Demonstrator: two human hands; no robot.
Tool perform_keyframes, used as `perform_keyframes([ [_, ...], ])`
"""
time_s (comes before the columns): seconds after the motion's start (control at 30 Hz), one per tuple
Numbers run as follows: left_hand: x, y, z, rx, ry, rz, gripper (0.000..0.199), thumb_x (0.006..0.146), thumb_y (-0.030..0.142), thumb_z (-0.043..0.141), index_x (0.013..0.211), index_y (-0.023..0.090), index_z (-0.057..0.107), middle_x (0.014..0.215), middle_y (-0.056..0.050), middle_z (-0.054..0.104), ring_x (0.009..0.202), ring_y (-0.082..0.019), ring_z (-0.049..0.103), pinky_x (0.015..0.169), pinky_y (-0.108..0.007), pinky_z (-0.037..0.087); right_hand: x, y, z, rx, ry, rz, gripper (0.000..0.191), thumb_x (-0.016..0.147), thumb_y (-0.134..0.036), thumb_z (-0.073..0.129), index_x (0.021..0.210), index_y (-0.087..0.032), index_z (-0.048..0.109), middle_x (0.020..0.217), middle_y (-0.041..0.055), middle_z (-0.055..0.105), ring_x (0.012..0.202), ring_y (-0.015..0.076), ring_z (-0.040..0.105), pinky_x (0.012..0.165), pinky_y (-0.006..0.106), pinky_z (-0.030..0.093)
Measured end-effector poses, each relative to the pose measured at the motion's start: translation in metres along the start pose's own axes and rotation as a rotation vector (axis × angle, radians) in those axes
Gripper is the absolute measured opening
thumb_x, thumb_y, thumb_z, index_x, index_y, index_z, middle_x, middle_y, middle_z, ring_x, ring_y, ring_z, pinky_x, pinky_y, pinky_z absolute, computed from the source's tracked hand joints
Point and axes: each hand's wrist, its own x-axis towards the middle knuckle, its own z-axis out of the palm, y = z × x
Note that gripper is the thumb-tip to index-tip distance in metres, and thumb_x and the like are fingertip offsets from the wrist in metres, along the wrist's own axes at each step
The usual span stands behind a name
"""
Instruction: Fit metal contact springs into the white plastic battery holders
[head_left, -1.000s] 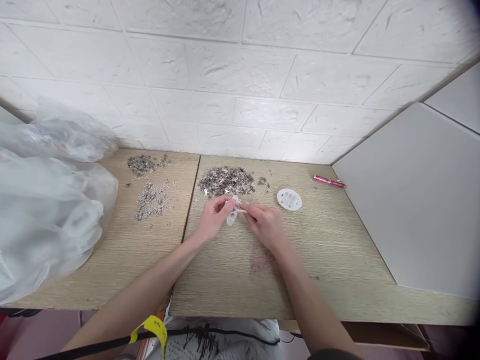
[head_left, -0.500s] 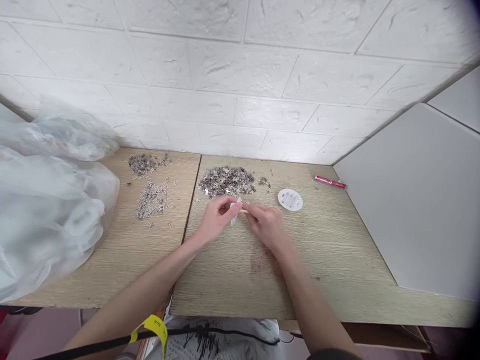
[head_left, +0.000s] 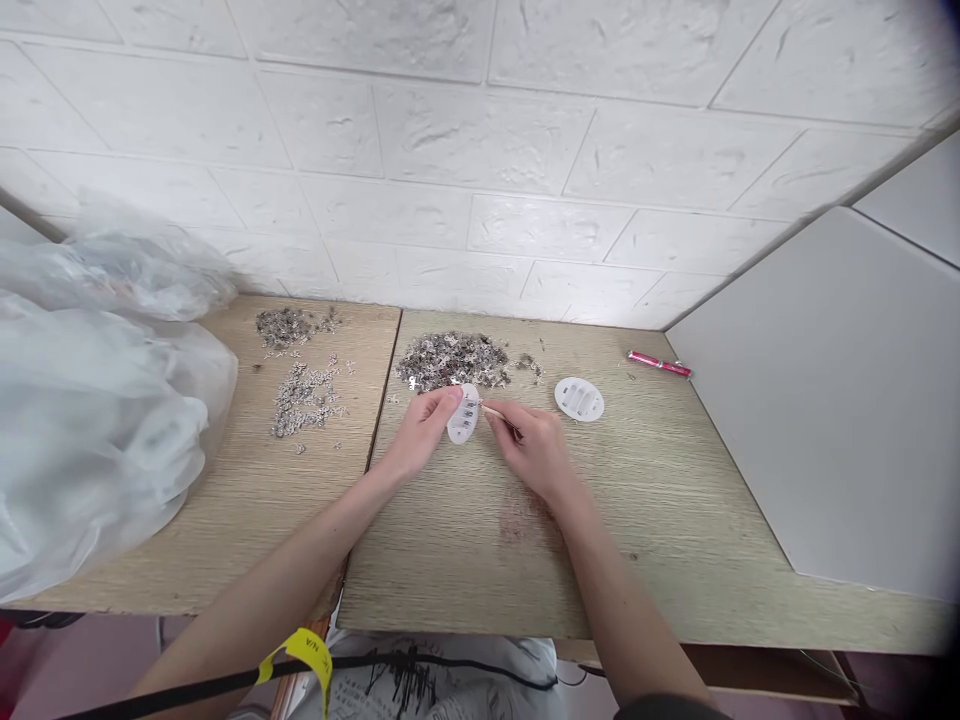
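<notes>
Two bare hands meet over a wood-grain tabletop [head_left: 652, 540], the left hand [head_left: 424, 428] pinching a white slotted disc [head_left: 463, 436] by its upper edge, thumb on top, while the right hand [head_left: 531, 445] grips a slim, pale stick [head_left: 494, 411]. The disc is held tilted, near the middle of the scene, just in front of a heap of small metal pieces [head_left: 454, 360]; grey bits show at its slots. The stick's tip sits at the disc's right edge, though whether it touches cannot be told. A second slotted disc [head_left: 579, 399] lies flat to the right, near a slim red object [head_left: 660, 364], and two looser clusters of metal pieces [head_left: 301, 400] lie to the left, beside plastic bags [head_left: 97, 430].

The step in hand appears to be fine work with the stick at the disc's slots. The next move seems to call for a steady left pinch and a small, exact touch from the right.
</notes>
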Motion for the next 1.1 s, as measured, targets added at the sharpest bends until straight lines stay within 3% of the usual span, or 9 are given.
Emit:
perform_keyframes([
  [0.27,-0.0005,0.0007,0.0005,0.04,-0.041,0.026,0.046,0.086,0.058,0.048,0.076,0.015,0.06,0.069,-0.002,0.054,0.063,-0.013,0.045,0.06,-0.025,0.036,0.0006,0.0013,0.0026,-0.075,-0.027,0.014,0.025,0.092,-0.022,0.048,0.105,-0.023,0.069,0.095,0.0034,0.074,0.077,0.0166,0.068,0.066,0.026,0.045],
  [0.47,-0.0011,-0.002,0.0014,0.064,-0.048,0.026,0.042,0.083,0.057,0.054,0.086,0.015,0.063,0.077,-0.002,0.057,0.068,-0.013,0.049,0.063,-0.024,0.038,-0.0001,0.002,0.0044,-0.16,-0.018,0.005,0.024,0.088,-0.016,0.05,0.098,-0.023,0.072,0.085,0.0025,0.075,0.066,0.015,0.066,0.058,0.024,0.039],
  [0.67,-0.0024,-0.0033,0.0018,0.047,-0.052,0.007,0.042,0.084,0.056,0.054,0.082,0.015,0.062,0.074,-0.001,0.055,0.066,-0.012,0.046,0.062,-0.023,0.036,-0.002,0.0022,0.0048,-0.225,0.001,-0.066,0.026,0.085,-0.013,0.049,0.092,-0.021,0.072,0.075,0.0032,0.073,0.056,0.0141,0.061,0.053,0.025,0.032],
  [1.1,-0.0032,-0.0041,0.0006,0.002,-0.055,-0.001,0.045,0.085,0.058,0.05,0.074,0.015,0.058,0.065,0.0,0.052,0.059,-0.011,0.044,0.058,-0.024,0.036,-0.0031,0.0015,0.0072,-0.232,-0.027,-0.096,0.03,0.087,-0.014,0.044,0.093,-0.022,0.073,0.074,0.0043,0.073,0.055,0.014,0.059,0.052,0.025,0.034],
])
